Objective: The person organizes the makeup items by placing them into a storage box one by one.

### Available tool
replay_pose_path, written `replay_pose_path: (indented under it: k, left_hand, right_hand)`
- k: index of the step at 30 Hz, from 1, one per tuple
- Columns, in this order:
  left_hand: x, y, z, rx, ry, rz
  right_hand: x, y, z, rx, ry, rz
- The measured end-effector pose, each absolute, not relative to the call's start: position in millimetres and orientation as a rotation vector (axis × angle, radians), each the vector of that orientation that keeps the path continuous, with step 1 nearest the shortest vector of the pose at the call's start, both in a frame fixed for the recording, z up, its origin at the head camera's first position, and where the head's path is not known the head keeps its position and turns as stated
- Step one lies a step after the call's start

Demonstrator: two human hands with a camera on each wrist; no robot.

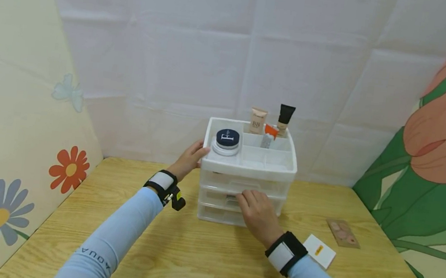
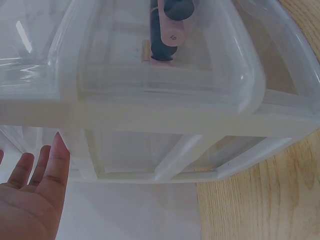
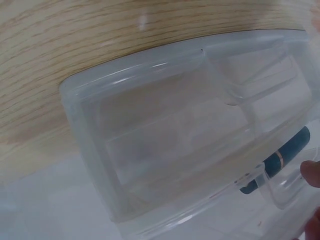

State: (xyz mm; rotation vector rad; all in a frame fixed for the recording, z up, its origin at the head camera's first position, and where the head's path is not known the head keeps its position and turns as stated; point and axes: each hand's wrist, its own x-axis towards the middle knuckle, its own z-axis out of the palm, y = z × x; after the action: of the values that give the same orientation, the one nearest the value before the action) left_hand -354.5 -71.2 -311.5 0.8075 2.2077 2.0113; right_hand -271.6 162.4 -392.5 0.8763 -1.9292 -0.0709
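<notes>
A white organizer (image 1: pixel 248 172) with three clear drawers stands on the wooden table. My left hand (image 1: pixel 188 159) rests against its left side, fingers extended along the frame in the left wrist view. At the front, my right hand (image 1: pixel 258 216) has its fingers curled at the handle (image 1: pixel 232 199) of the middle drawer. Beside those fingertips, the right wrist view shows a dark blue tube (image 3: pixel 282 159) with a copper band behind the clear plastic. Through the side, a pink tube (image 2: pixel 172 32) lies with dark ones in a drawer.
On the organizer's top sit a dark-lidded round jar (image 1: pixel 227 138), a BB cream tube (image 1: pixel 257 121), a black-capped tube (image 1: pixel 285 116) and an orange-capped tube (image 1: pixel 270 133). A white box (image 1: pixel 319 252) and a brown flat palette (image 1: pixel 343 233) lie to the right.
</notes>
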Motion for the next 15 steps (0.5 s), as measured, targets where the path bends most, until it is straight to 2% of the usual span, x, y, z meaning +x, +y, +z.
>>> replay_pose_path:
  k: [15]
  left_hand:
    - [-353.9, -71.0, -311.2, 0.813, 2.189, 2.021]
  right_hand:
    - [-276.9, 164.8, -399.6, 0.858, -1.915, -0.089]
